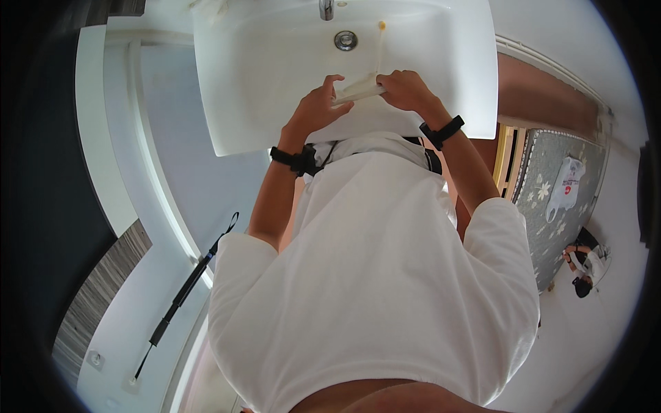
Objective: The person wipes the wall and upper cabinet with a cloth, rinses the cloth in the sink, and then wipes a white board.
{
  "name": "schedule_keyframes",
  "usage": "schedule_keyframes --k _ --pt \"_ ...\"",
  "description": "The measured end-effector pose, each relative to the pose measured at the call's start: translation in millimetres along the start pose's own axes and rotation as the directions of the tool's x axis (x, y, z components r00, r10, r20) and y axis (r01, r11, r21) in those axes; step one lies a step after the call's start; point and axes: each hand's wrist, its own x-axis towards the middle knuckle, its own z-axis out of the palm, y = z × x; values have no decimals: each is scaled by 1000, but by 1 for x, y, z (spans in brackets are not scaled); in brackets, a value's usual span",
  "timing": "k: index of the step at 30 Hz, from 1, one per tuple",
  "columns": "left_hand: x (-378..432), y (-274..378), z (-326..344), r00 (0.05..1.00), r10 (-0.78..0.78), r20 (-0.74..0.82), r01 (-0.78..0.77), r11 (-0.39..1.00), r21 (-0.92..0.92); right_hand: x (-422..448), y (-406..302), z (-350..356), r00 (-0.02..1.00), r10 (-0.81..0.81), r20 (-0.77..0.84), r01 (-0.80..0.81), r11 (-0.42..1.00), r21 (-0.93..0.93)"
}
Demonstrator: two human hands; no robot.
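Observation:
Over the front of a white washbasin point(268, 103), my two hands are on either side of a thin, whitish, translucent strip point(361, 94), perhaps film or cloth. The fingers of my right hand point(405, 90) are closed on its right end. My left hand point(317, 107) is at the other end, thumb and index finger spread; whether its hidden fingers grip the strip cannot be seen. A small orange-yellow spot point(382, 25) shows on the basin's far inner side, with a pale streak running from it towards my right hand. Dark bands circle both wrists.
Behind the basin's metal drain point(346, 40) stands a chrome faucet point(326, 9). To the right, a white plastic bag point(567, 186) lies on a grey flowered mattress point(550, 149), with a person point(588, 263) beyond. A black spring-type exercise bar point(183, 291) hangs at the left.

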Motion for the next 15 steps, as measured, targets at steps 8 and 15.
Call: schedule_keyframes --k 8,15 --pt "33 -30 14 980 -41 196 -36 927 373 13 -15 5 978 -168 122 162 985 60" --pt "58 -32 9 988 -53 147 -14 907 421 43 4 24 952 -297 -80 296 955 -19"
